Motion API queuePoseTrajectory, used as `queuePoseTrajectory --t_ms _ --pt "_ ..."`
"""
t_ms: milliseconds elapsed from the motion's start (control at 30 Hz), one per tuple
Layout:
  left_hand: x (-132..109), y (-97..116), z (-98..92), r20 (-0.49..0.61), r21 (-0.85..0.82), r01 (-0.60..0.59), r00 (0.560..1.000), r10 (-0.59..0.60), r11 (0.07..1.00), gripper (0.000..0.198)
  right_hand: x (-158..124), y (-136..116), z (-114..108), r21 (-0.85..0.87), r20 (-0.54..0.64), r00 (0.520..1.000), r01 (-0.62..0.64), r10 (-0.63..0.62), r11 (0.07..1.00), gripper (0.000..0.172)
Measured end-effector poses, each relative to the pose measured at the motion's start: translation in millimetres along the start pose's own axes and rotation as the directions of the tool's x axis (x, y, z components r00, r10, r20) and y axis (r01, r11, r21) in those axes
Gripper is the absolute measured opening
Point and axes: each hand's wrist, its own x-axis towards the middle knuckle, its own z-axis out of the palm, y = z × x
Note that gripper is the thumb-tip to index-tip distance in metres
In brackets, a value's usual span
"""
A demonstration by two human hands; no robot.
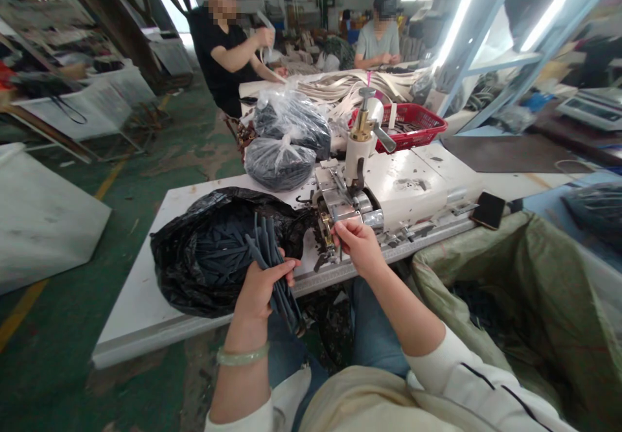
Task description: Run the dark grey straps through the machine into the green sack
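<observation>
My left hand (262, 283) is closed around a bundle of dark blue-grey strips (265, 234), which stick out above and below the fingers. Beneath and beyond it, an open black plastic bag (170, 276) on the white table is filled with more such strips (218, 250). My right hand (359, 244) pinches at the front of a bench machine (357, 157) with a metal head and rollers. A thin dark strip (339, 250) seems to be between its fingertips, largely hidden by them.
Tied clear bags (282, 163) stand behind the black bag. A red basket (413, 131) sits past the machine, and a phone (488, 210) lies at the table's right. A green sack (549, 276) gapes at lower right. Two people (214, 50) work across the table.
</observation>
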Motion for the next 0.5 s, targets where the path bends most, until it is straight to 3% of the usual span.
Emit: queuePoseTrajectory --t_ms 100,200,333,500 --pt "1 4 -4.8 -0.023 -0.041 -0.008 1.000 0.007 0.999 0.041 7 -7 -30 -0.183 -0.198 0.980 -0.042 0.005 0.982 0.035" --pt "2 5 -5.9 -0.027 -0.059 -0.001 1.000 0.000 0.998 0.042 13 -10 -50 -0.200 -0.301 0.952 -0.114 0.050 0.973 0.036" --pt "3 5 -2.4 -0.007 -0.062 0.014 1.000 -0.014 0.998 0.042 21 -10 -54 -0.125 -0.327 0.936 -0.181 0.132 0.976 0.035" --pt "3 4 -0.4 -0.034 -0.045 0.001 0.999 -0.002 0.999 0.041 29 -9 -48 -0.085 -0.409 0.906 -0.160 0.112 0.983 0.030"
